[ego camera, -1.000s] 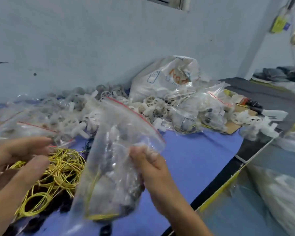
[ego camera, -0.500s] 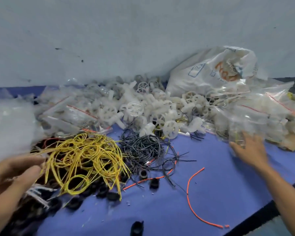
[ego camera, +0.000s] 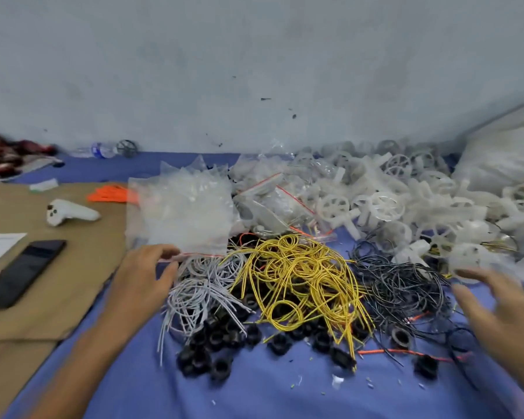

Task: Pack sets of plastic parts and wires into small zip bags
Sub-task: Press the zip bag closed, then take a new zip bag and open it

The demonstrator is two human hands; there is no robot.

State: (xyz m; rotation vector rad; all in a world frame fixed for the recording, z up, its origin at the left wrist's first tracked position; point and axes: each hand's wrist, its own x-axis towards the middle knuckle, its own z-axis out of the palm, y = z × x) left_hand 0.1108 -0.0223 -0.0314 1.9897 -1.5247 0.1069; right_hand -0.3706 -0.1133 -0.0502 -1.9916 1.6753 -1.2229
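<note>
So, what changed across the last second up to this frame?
The right hand let go of the filled zip bag it held up a second ago, leaving it off to the right, and now hovers open and empty over the black wires. The left hand moved forward to the red-strip edge of the stack of empty zip bags. The yellow wires and black rings lie as before.
</note>
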